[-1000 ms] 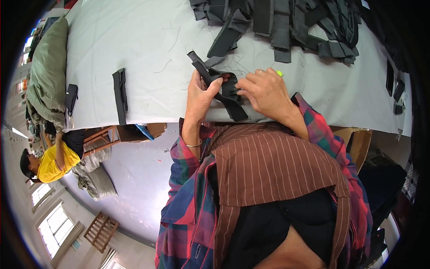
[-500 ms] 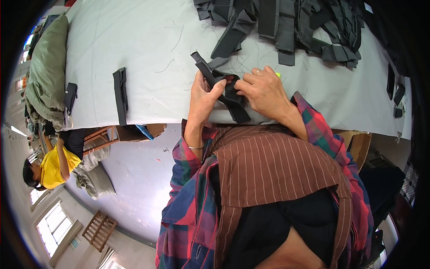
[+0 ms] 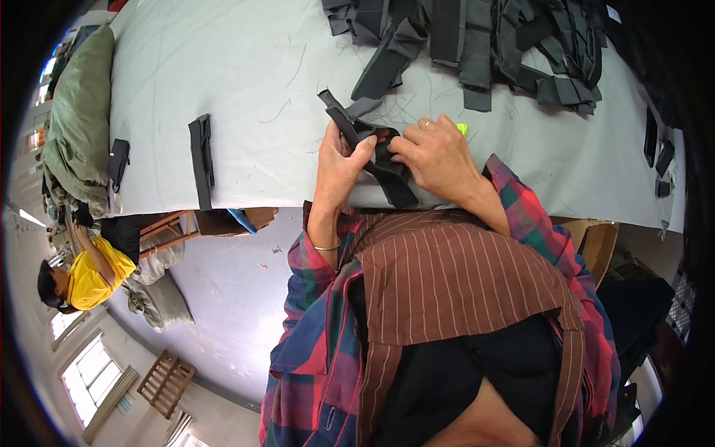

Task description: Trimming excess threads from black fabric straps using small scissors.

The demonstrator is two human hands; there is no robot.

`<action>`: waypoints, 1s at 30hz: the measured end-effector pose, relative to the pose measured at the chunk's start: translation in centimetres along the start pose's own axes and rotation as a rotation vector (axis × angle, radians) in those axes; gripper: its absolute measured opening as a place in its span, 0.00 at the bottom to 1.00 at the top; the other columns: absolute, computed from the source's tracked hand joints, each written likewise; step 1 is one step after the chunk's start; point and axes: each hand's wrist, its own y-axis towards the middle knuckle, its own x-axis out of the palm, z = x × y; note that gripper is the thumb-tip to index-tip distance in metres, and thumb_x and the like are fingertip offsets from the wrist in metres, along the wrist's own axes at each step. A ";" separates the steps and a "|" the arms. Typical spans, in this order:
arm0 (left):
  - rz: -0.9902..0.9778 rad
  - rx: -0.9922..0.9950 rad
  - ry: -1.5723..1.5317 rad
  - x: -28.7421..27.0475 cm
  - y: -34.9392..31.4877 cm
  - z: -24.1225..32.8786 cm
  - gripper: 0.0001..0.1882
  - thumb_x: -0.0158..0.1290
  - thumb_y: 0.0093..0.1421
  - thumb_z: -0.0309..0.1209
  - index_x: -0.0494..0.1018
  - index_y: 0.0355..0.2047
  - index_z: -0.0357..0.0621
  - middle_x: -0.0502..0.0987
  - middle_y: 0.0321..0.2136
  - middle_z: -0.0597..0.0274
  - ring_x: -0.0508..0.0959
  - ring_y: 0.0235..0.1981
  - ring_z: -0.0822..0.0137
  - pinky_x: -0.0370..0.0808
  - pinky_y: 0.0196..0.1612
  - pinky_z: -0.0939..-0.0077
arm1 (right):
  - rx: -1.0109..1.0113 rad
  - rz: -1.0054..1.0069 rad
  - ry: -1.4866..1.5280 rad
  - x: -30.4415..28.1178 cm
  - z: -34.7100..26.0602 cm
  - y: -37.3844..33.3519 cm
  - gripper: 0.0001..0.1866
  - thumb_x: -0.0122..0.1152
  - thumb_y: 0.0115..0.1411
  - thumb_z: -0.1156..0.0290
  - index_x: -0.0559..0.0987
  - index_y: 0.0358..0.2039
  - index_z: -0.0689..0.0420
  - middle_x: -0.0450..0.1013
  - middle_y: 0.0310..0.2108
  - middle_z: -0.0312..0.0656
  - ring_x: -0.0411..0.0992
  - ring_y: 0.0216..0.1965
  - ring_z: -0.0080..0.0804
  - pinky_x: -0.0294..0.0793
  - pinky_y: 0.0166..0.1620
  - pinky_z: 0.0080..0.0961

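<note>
My left hand [image 3: 341, 160] grips a dark fabric strip [image 3: 392, 186], its thumb pressed along the near side. The strip is folded into a loop, with one end sticking up past the fingers and the other hanging toward the table's front edge. My right hand [image 3: 436, 158] is closed, its fingertips pinching the right side of the same strip. Part of a bright yellow-green thing [image 3: 462, 130] shows behind that hand; its kind is hidden. Just beyond the strip, loose threads lie on the pale cloth-covered table [image 3: 253, 67].
A heap of dark strips [image 3: 477, 56] lies at the far right. One folded strip [image 3: 200, 160] and a small dark piece [image 3: 118, 160] lie at left, beside a green sack [image 3: 78, 119]. A person in yellow [image 3: 97, 272] is beyond the table at far left.
My hands keep hold of the strip in nearly the same place, with only slight finger shifts. The person in yellow has moved their arms a little.
</note>
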 end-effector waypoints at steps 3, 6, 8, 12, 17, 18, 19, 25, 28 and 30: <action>-0.005 -0.002 -0.012 0.0 0.0 -0.1 0.21 0.53 0.56 0.24 0.61 0.48 0.33 0.76 0.40 0.52 0.76 0.42 0.68 0.72 0.48 0.75 | 0.007 -0.009 -0.006 0.2 -0.1 -0.1 0.07 0.64 0.48 0.66 0.75 0.26 0.51 0.66 0.22 0.34 0.66 0.27 0.31 0.59 0.31 0.30; -0.001 -0.005 -0.008 0.1 -0.1 0.0 0.21 0.53 0.56 0.24 0.61 0.49 0.33 0.76 0.40 0.53 0.76 0.41 0.68 0.72 0.48 0.75 | 0.001 0.004 0.002 0.2 -0.1 -0.1 0.07 0.64 0.48 0.67 0.75 0.26 0.51 0.65 0.21 0.34 0.66 0.27 0.32 0.59 0.31 0.30; -0.003 -0.011 -0.026 0.1 -0.1 0.0 0.21 0.52 0.56 0.24 0.62 0.49 0.32 0.76 0.39 0.52 0.76 0.41 0.67 0.72 0.48 0.75 | -0.004 0.006 0.018 0.2 0.0 -0.1 0.07 0.64 0.48 0.66 0.75 0.25 0.52 0.66 0.21 0.34 0.66 0.27 0.32 0.58 0.31 0.31; 0.010 -0.020 -0.013 -0.3 -0.1 0.1 0.20 0.52 0.56 0.24 0.62 0.48 0.32 0.76 0.39 0.52 0.77 0.40 0.66 0.72 0.47 0.75 | 0.067 -0.029 0.103 -0.3 0.3 -0.1 0.06 0.64 0.48 0.67 0.77 0.26 0.52 0.71 0.24 0.34 0.68 0.28 0.35 0.61 0.32 0.31; -0.197 -0.057 -0.281 -4.0 -2.9 4.7 0.15 0.48 0.56 0.23 0.64 0.44 0.30 0.77 0.28 0.50 0.79 0.27 0.63 0.75 0.28 0.76 | 0.478 0.077 0.918 -3.2 1.1 -0.7 0.06 0.59 0.56 0.71 0.79 0.31 0.59 0.75 0.24 0.34 0.70 0.27 0.22 0.67 0.33 0.21; -0.322 0.004 -0.614 -4.7 -3.6 5.3 0.14 0.47 0.56 0.23 0.65 0.43 0.30 0.77 0.25 0.50 0.79 0.24 0.63 0.75 0.26 0.77 | 0.471 0.083 0.918 -3.4 1.5 -0.8 0.06 0.59 0.56 0.71 0.79 0.31 0.59 0.75 0.24 0.34 0.70 0.27 0.22 0.67 0.33 0.21; -0.088 -0.158 -0.435 -5.0 -3.8 5.7 0.15 0.49 0.55 0.25 0.66 0.41 0.29 0.75 0.21 0.52 0.76 0.19 0.66 0.74 0.24 0.75 | 0.534 0.089 0.858 -3.6 2.0 -0.8 0.07 0.58 0.57 0.71 0.79 0.33 0.59 0.75 0.24 0.34 0.69 0.28 0.19 0.67 0.33 0.18; -0.025 -0.194 0.176 -8.1 -4.6 6.9 0.20 0.54 0.47 0.26 0.70 0.42 0.34 0.73 0.24 0.63 0.71 0.21 0.75 0.68 0.26 0.80 | 0.592 0.213 0.772 -3.4 3.0 -1.4 0.09 0.59 0.58 0.69 0.79 0.37 0.59 0.74 0.24 0.34 0.68 0.27 0.17 0.66 0.31 0.16; 0.271 0.069 0.410 -14.1 -2.2 10.1 0.29 0.52 0.58 0.25 0.58 0.59 0.34 0.71 0.30 0.67 0.67 0.23 0.79 0.66 0.25 0.84 | 0.612 0.187 0.769 -3.6 3.6 -1.5 0.09 0.59 0.58 0.68 0.79 0.37 0.58 0.74 0.23 0.33 0.67 0.25 0.18 0.65 0.30 0.17; 0.467 0.260 0.639 -18.6 -0.3 11.2 0.29 0.55 0.57 0.25 0.60 0.59 0.34 0.71 0.33 0.67 0.69 0.27 0.79 0.67 0.26 0.84 | 0.638 0.132 0.724 -3.1 3.9 -1.9 0.09 0.60 0.58 0.67 0.79 0.36 0.58 0.74 0.23 0.34 0.67 0.24 0.18 0.65 0.29 0.18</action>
